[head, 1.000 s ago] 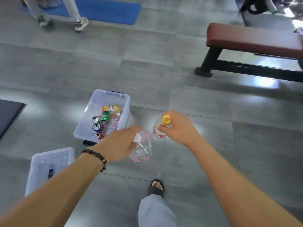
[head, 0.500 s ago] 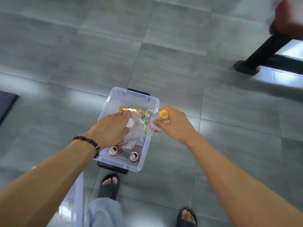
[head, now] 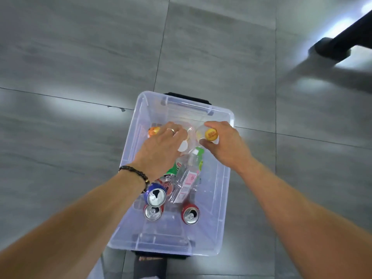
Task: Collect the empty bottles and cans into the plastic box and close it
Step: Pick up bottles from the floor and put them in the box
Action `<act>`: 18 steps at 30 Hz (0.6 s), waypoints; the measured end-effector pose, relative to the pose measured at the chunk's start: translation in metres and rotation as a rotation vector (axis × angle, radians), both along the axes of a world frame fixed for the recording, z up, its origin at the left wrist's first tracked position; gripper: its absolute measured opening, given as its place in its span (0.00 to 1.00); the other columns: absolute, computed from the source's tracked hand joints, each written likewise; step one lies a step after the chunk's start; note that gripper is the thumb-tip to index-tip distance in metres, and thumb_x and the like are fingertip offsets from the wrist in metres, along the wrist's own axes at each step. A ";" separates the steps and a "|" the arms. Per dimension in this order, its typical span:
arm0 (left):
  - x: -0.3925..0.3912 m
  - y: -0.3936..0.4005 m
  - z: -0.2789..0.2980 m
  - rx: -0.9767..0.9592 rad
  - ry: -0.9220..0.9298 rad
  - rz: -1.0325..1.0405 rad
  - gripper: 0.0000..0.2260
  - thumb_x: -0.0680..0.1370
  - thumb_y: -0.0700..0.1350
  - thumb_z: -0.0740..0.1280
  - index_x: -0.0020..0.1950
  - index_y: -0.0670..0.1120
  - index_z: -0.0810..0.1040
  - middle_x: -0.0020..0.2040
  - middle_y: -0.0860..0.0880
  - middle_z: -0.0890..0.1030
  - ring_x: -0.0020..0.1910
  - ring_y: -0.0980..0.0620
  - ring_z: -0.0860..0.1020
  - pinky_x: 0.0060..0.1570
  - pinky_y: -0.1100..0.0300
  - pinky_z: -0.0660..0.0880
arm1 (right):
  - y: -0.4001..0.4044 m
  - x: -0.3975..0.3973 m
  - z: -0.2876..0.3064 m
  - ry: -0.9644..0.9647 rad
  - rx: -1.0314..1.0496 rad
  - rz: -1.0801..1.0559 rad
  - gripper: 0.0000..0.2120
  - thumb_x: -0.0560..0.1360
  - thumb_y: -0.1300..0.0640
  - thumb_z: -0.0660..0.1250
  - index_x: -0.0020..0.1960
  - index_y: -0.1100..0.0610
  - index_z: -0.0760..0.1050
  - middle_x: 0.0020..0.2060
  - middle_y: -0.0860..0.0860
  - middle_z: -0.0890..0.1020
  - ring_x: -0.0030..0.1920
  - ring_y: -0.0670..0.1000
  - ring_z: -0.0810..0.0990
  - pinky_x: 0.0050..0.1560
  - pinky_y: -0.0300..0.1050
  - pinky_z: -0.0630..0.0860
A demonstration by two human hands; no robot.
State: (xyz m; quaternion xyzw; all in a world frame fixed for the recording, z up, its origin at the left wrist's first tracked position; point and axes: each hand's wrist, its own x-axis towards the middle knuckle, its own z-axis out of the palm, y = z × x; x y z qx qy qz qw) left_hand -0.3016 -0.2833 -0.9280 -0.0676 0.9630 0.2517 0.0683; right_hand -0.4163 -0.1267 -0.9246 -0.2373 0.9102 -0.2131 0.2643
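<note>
The clear plastic box (head: 223, 200) stands open on the floor below me. Both hands are over its far half. My left hand (head: 163, 148) grips a clear bottle with a white cap (head: 183, 147), mostly hidden under the fingers. My right hand (head: 223, 141) holds a clear bottle by its neck, its orange cap (head: 211, 134) pointing up. Inside lie a clear bottle with a pink label (head: 186, 184), a green bottle (head: 199, 156), an orange bottle (head: 154, 131), a blue can (head: 156, 195) and two red cans (head: 190, 214).
Grey floor tiles (head: 80, 57) surround the box. The black foot of a bench (head: 334, 50) sits at the upper right. My sandalled foot (head: 150, 260) stands just behind the box's near edge.
I have stepped closer, so the box now lies straight below. Both hands, still holding their bottles, have moved from the box's rim to over its far half.
</note>
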 end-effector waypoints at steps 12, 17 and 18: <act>0.020 0.015 0.021 -0.008 -0.161 -0.194 0.27 0.71 0.50 0.72 0.67 0.50 0.68 0.68 0.50 0.69 0.68 0.50 0.67 0.58 0.57 0.70 | 0.034 0.026 0.026 -0.142 0.139 0.072 0.33 0.68 0.52 0.74 0.70 0.49 0.65 0.66 0.54 0.70 0.65 0.55 0.71 0.60 0.46 0.68; 0.008 0.031 0.085 -0.063 -0.264 -0.281 0.25 0.74 0.53 0.67 0.69 0.52 0.64 0.65 0.51 0.71 0.63 0.49 0.71 0.56 0.53 0.73 | 0.068 0.021 0.094 -0.097 0.111 -0.065 0.33 0.73 0.48 0.69 0.74 0.53 0.62 0.66 0.55 0.71 0.65 0.56 0.71 0.63 0.49 0.69; 0.004 0.036 0.099 -0.073 -0.278 -0.309 0.25 0.75 0.54 0.67 0.69 0.52 0.64 0.65 0.51 0.71 0.62 0.49 0.71 0.56 0.53 0.73 | 0.077 0.019 0.109 -0.090 0.101 -0.088 0.32 0.73 0.48 0.69 0.74 0.53 0.63 0.65 0.54 0.72 0.65 0.56 0.72 0.63 0.49 0.70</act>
